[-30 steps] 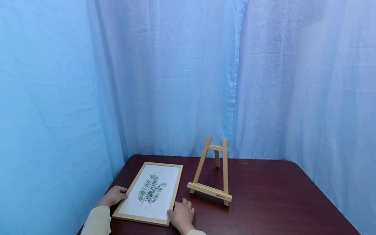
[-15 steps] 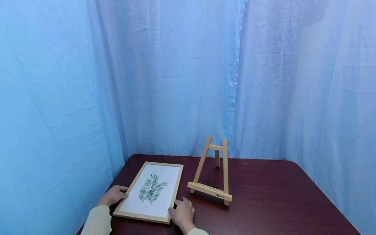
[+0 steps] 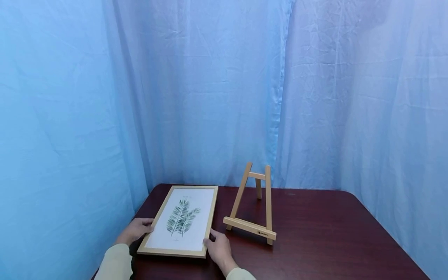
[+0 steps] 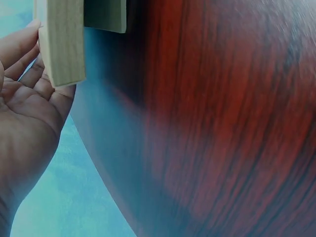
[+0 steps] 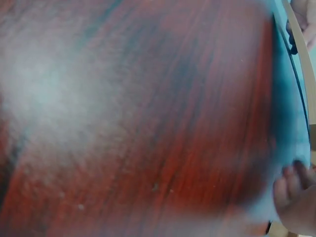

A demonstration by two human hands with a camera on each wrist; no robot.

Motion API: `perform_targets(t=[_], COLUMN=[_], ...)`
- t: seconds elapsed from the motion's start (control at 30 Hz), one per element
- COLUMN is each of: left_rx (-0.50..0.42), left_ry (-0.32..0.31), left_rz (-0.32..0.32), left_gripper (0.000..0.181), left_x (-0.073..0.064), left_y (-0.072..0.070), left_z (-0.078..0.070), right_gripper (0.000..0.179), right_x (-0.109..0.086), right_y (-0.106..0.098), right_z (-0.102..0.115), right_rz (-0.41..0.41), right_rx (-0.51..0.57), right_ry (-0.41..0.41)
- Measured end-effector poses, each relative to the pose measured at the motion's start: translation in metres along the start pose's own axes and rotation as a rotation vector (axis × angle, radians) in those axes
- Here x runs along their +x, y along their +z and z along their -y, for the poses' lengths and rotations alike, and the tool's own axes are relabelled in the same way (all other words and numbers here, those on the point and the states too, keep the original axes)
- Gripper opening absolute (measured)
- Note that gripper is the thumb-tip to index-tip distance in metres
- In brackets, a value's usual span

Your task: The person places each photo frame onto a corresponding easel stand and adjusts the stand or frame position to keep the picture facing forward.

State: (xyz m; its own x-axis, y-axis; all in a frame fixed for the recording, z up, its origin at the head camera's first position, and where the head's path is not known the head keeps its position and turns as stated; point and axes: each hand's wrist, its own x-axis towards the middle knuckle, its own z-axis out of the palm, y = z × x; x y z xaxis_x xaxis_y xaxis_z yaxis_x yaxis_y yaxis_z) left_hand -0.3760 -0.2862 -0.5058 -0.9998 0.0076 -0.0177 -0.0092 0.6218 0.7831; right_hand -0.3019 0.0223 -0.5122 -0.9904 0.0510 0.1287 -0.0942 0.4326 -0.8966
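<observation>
A picture frame [image 3: 183, 219] with a light wood border and a green leaf print is held between both hands, raised a little off the table. My left hand [image 3: 137, 229] grips its left side, thumb on the front edge and fingers under it. In the left wrist view the left hand [image 4: 34, 98] has its fingers behind the frame's wooden edge [image 4: 64, 49]. On the right side near the lower corner, my right hand [image 3: 219, 248] grips the border. Only part of the right hand [image 5: 296, 197] shows in the right wrist view. A small wooden easel [image 3: 268, 202] stands right of the frame.
The dark red-brown table [image 3: 322, 233] has rounded far corners. Light blue curtains [image 3: 217, 97] hang behind it and along both sides. The easel's front ledge [image 3: 250, 228] lies close to the right hand.
The picture frame's near edge has come up and the frame has risen off the table, lifted by both hands. The right hand's fingers have moved round under the border. The easel has stayed put.
</observation>
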Motion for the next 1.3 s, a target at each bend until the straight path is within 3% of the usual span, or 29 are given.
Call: perform_targets(t=[0.13,0.37,0.6,0.87,1.3], left_rx=[-0.043,-0.089,-0.165,-0.233,-0.339], left_ry=[-0.01,-0.002,0.01,0.051,0.108], left_rz=[-0.022,-0.05,-0.07,-0.081,-0.103], left_gripper=[0.046,0.048,0.05,0.053,0.054], left_x=[0.003,0.007,0.008,0.008,0.005], left_y=[-0.001,-0.001,-0.002,-0.005,-0.014], left_z=[-0.002,-0.015,-0.029,-0.038,-0.059], right_gripper=[0.045,0.048,0.053,0.064,0.074], right_x=[0.005,0.011,0.016,0.022,0.031], right_y=[-0.003,-0.012,-0.02,-0.029,-0.042], right_z=[0.001,0.007,0.008,0.012,0.022], right_rz=[0.017,-0.018,-0.031,0.024,0.036], right_rx=[0.12,0.218,0.272,0.352,0.371], right_ry=[-0.016,-0.038,-0.062,-0.049,-0.046])
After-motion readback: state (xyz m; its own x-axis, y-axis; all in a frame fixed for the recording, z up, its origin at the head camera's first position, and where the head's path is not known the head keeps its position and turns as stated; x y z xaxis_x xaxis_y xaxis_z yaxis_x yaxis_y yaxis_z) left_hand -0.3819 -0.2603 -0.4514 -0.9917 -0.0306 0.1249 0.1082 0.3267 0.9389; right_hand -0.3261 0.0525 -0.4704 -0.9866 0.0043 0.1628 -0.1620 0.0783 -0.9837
